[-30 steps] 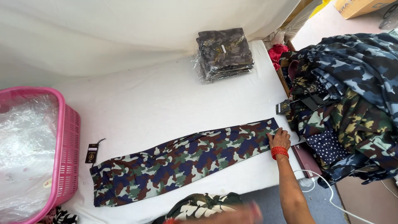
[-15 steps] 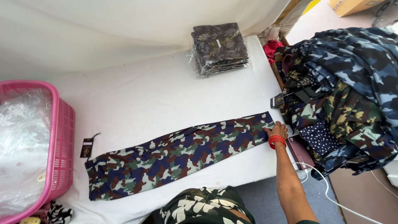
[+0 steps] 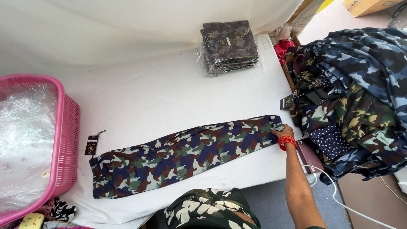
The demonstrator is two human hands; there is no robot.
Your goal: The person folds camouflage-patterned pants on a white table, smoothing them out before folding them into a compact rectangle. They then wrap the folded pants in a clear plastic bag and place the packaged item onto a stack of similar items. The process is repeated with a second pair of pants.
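Note:
A pair of camouflage trousers (image 3: 182,154) in blue, brown and green lies folded lengthwise and stretched flat across the white table (image 3: 161,97). My right hand (image 3: 280,132) rests on the leg-end at the right, fingers pressed on the cloth; red bangles ring the wrist. A black hang tag (image 3: 91,144) lies by the waist end at the left. My left hand is out of sight.
A pink plastic basket (image 3: 68,140) full of clear bags stands at the left. A stack of bagged camouflage garments (image 3: 229,46) sits at the back. A big heap of loose camouflage clothes (image 3: 360,97) fills the right. A white cable (image 3: 339,199) hangs below.
My right hand has stayed on the trouser leg-end. The view has shifted a little; the trousers lie as before.

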